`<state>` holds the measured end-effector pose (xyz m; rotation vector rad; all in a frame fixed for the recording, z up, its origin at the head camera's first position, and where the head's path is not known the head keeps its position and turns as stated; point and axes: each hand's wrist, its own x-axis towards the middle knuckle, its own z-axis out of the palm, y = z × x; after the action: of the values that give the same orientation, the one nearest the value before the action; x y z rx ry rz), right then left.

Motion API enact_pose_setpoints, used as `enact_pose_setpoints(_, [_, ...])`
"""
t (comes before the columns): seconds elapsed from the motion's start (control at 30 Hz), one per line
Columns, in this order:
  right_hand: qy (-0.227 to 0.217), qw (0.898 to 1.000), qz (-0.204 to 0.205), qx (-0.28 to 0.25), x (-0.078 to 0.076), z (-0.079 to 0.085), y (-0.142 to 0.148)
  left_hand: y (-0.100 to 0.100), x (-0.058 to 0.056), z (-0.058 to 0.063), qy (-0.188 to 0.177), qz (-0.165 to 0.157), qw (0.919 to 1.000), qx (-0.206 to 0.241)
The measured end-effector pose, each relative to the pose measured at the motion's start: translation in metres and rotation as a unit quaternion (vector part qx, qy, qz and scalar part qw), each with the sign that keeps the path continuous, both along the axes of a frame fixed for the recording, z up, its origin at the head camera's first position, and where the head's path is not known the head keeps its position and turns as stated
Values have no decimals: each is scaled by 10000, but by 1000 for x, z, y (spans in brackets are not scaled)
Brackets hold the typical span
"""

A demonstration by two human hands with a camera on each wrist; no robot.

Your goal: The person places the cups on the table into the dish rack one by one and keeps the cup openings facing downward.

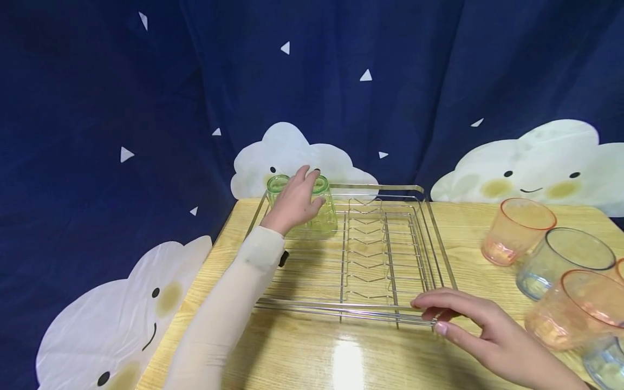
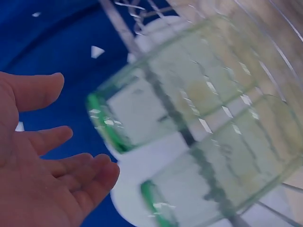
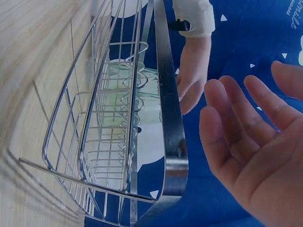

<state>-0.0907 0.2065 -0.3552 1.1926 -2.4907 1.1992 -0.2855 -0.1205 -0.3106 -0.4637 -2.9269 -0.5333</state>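
Observation:
Two clear green glasses stand upside down at the back left of a wire dish rack (image 1: 441, 246), their thick green bases uppermost. My left hand (image 1: 294, 203) is over them in the head view. The left wrist view shows this hand (image 2: 57, 161) with loose fingers, apart from the nearer glass (image 2: 227, 175) and the other glass (image 2: 180, 90). By the rack's front right corner is my right hand (image 1: 487, 330), fingers slightly bent. In the right wrist view, that hand (image 3: 255, 146) holds nothing and stands off the rack's flat metal rim (image 3: 170, 113).
Several tumblers stand to the right on the wooden table (image 1: 287, 352), among them an orange one (image 1: 517, 233) and a blue one (image 1: 560, 260). A dark blue curtain (image 1: 317, 92) with white clouds hangs behind and to the left.

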Motion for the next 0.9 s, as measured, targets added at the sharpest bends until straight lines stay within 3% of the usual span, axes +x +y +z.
enact_pose_setpoints(0.4, [28,10000,47,-76,1,0,5,13,60,29,761,-839,9935,-135])
enact_pose_setpoints(0.7, [232,9995,149,-150,0,4,8,6,74,26,1035,-1017,9893,-123])
enact_pose_setpoints(0.9, [285,9995,-110,49,1,8,14,3,94,24,1404,-1200,9828,27])
